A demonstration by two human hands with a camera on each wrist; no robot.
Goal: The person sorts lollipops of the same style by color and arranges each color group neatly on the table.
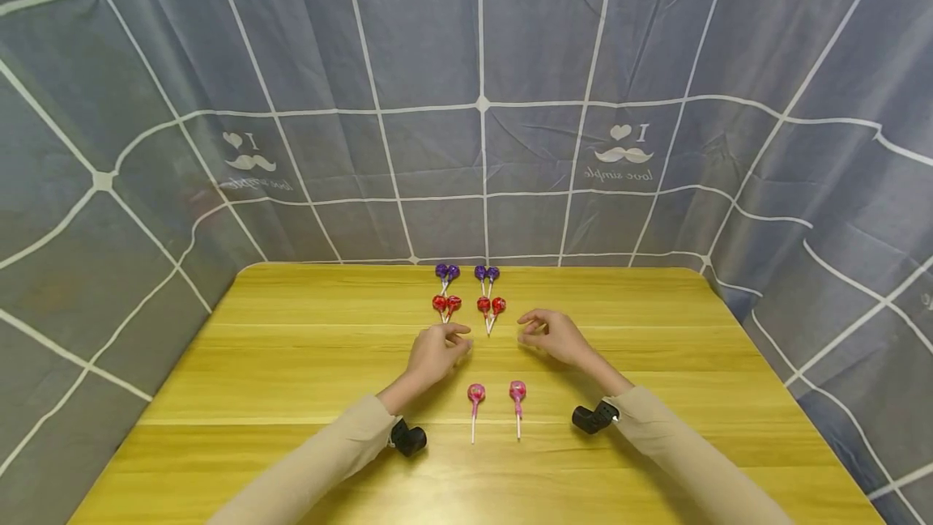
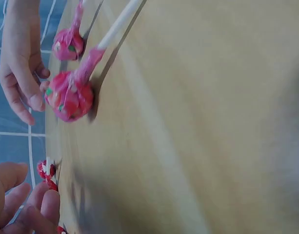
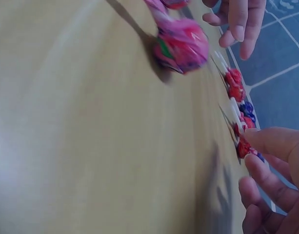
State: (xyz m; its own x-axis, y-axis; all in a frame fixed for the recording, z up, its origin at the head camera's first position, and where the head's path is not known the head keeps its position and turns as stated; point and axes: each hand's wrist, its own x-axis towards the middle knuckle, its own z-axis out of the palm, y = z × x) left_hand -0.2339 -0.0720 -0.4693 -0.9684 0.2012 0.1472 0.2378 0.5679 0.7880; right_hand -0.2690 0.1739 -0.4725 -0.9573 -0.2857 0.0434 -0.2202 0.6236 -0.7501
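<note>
My left hand point(image 1: 436, 353) hovers over the table just in front of the left pair of red lollipops point(image 1: 447, 305), fingers loosely bent with nothing between them. To the right of the other red pair point(image 1: 491, 308) is my right hand point(image 1: 555, 336), its thumb and fingers apart and holding nothing. Closer to me, two pink lollipops point(image 1: 476, 393) lie side by side, sticks toward me. In the left wrist view a pink lollipop point(image 2: 70, 96) shows large, with the left fingers point(image 2: 42, 202) below it. The right wrist view shows the right thumb overlapping the red lollipops point(image 3: 243, 146).
Two pairs of purple lollipops point(image 1: 447, 272) lie behind the red ones, near the back edge of the wooden table point(image 1: 291, 363). A grey curtain point(image 1: 430, 152) with white lines hangs behind and at both sides. Each wrist wears a black camera point(image 1: 408, 437).
</note>
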